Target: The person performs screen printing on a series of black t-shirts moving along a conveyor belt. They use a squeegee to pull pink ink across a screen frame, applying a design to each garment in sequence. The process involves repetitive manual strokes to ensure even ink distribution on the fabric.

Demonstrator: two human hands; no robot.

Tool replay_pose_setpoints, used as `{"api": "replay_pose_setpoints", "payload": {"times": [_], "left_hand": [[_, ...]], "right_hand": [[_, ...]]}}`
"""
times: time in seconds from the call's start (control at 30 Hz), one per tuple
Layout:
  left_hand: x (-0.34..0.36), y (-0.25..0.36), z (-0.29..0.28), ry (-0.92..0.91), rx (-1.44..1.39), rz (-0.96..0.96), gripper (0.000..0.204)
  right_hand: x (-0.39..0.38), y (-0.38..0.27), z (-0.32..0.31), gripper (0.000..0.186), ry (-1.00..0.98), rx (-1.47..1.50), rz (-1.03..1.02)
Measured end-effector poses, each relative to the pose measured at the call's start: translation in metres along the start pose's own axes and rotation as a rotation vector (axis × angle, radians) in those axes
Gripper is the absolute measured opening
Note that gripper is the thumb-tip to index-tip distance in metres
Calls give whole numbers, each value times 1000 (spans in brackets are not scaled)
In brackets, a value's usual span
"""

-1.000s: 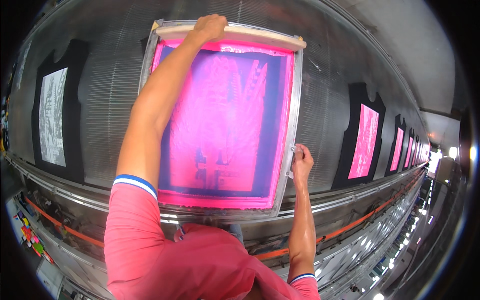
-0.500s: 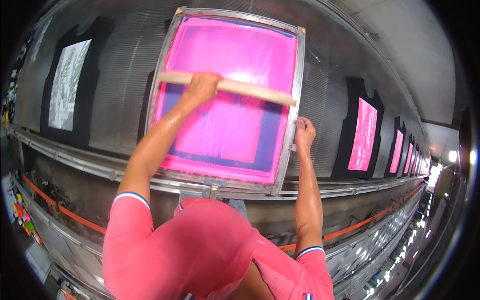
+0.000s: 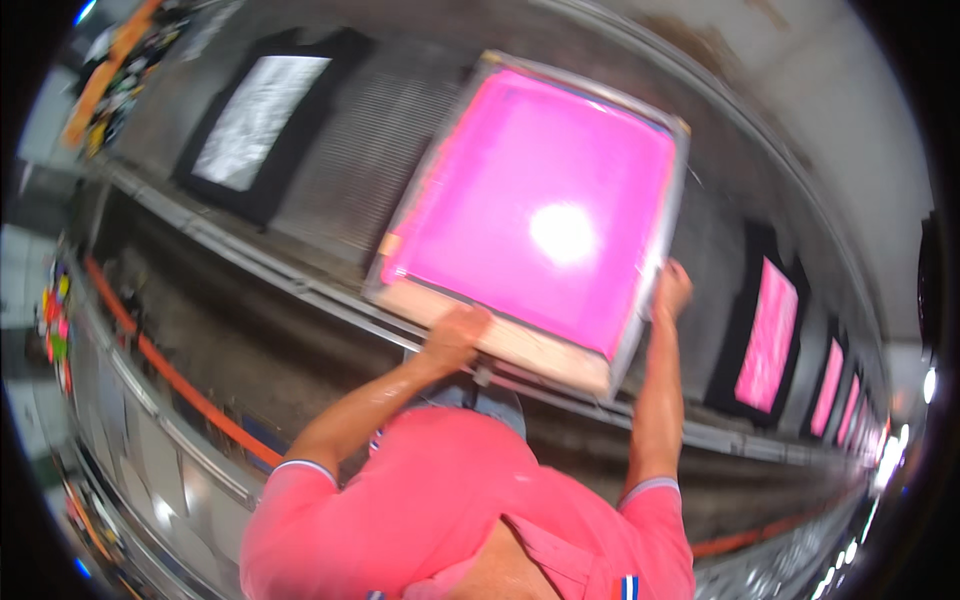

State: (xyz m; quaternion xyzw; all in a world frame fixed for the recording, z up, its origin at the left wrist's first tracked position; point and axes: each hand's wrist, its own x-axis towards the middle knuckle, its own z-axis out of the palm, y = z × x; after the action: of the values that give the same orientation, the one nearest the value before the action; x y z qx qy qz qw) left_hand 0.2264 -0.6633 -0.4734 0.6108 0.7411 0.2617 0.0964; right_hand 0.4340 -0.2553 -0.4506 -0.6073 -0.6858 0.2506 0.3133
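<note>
A metal-framed printing screen [image 3: 650,240], its mesh covered in pink ink [image 3: 520,190], lies over the long table ahead of me. Along its near edge rests a wooden-handled squeegee [image 3: 540,352]. My left hand [image 3: 458,335] is closed over the squeegee's wooden handle, left of its middle. At the right side of the frame, my right hand [image 3: 674,288] is closed against the metal edge, its fingers curled around the frame. Whatever lies under the screen is hidden.
Left of the screen lies a black shirt with a silvery-white panel [image 3: 255,120]. On the right a black shirt with a pink panel [image 3: 768,340] begins a row of several similar ones. A metal rail [image 3: 270,275] borders the table's near side, with an orange bar [image 3: 190,385] below.
My left hand has drawn the squeegee from the screen's middle down to its near edge, leaving the mesh evenly pink. The right hand stays at the frame's right side. My view has tilted.
</note>
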Motion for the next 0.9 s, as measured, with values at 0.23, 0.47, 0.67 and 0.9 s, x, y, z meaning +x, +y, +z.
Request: {"api": "replay_pose_setpoints", "payload": {"times": [0.23, 0.47, 0.67, 0.9], "left_hand": [[-16, -54, -38, 188, -4, 108, 25], [-59, -211, -145, 116, -154, 16, 26], [-93, -338, -251, 53, -38, 34, 46], [-131, -485, -342, -51, 46, -87, 45]], "right_hand": [[-39, -54, 8, 27, 37, 115, -83], [-126, -216, 114, 29, 67, -37, -73], [-179, -296, 247, 28, 106, 120, -78], [-273, -399, 402, 30, 4, 115, 28]]}}
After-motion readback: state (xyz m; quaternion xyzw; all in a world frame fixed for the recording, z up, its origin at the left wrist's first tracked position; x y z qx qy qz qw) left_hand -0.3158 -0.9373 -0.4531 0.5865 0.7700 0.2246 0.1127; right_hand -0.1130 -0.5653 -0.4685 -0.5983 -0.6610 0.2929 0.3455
